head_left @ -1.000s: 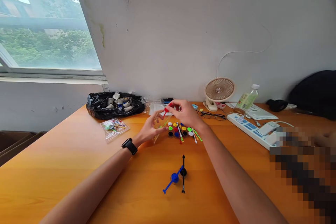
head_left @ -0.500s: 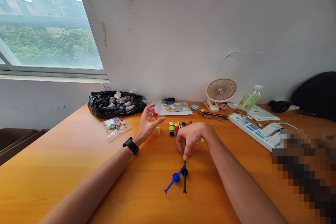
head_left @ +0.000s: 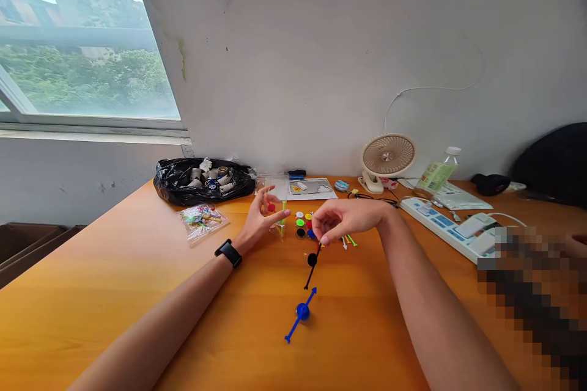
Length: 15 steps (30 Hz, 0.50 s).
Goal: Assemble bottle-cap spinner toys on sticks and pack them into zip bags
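the black arrow spinner point(head_left: 312, 260) hangs tilted just below the right hand point(head_left: 342, 223), whose fingers are pinched on its upper tip, with its round disc partway down and its tail end lowest. nearer the wearer than those fingers, the blue arrow spinner point(head_left: 302, 312) lies slantwise on the surface point(head_left: 247, 330), touched by neither hand. to the left of the pinch, the left hand point(head_left: 259, 217) has thumb and fingers parted about a clear bag point(head_left: 277, 200); the film is hard to make out, so i cannot tell how firmly they grip it. a red piece point(head_left: 271, 208) shows within that spread. the work looks partway along, as i judge it: the red piece is at the bag, the black one is in the fingers but not there, and the blue one is left out. just beyond the right fingers, and partly hidden by them, sit coloured discs point(head_left: 299, 223), with a green arrow point(head_left: 351, 240) to their right. left of the left hand, well apart from the pinch, lies a filled zip bag point(head_left: 195, 238).
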Each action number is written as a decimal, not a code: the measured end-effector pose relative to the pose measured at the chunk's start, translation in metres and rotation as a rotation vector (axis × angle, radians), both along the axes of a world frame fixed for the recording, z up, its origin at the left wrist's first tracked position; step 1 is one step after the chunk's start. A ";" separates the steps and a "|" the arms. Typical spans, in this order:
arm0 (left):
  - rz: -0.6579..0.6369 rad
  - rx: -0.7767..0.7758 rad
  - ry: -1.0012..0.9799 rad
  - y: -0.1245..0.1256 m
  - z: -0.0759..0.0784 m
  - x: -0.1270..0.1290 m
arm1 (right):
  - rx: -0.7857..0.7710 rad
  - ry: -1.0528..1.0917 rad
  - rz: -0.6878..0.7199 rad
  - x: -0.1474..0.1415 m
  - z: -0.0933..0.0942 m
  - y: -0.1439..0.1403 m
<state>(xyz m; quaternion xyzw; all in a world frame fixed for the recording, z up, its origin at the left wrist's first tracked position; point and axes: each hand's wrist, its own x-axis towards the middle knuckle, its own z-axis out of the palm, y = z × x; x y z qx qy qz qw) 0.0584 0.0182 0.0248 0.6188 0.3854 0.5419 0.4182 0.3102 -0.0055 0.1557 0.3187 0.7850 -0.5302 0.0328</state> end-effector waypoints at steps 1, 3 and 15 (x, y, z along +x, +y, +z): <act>-0.024 -0.014 -0.012 0.001 -0.001 -0.001 | 0.046 0.057 -0.040 0.002 0.004 -0.002; -0.052 -0.030 -0.017 0.002 -0.002 -0.004 | 0.151 0.178 -0.163 0.004 0.009 -0.005; 0.071 0.170 0.080 -0.013 0.003 0.018 | 0.910 0.522 -0.726 -0.037 0.004 -0.002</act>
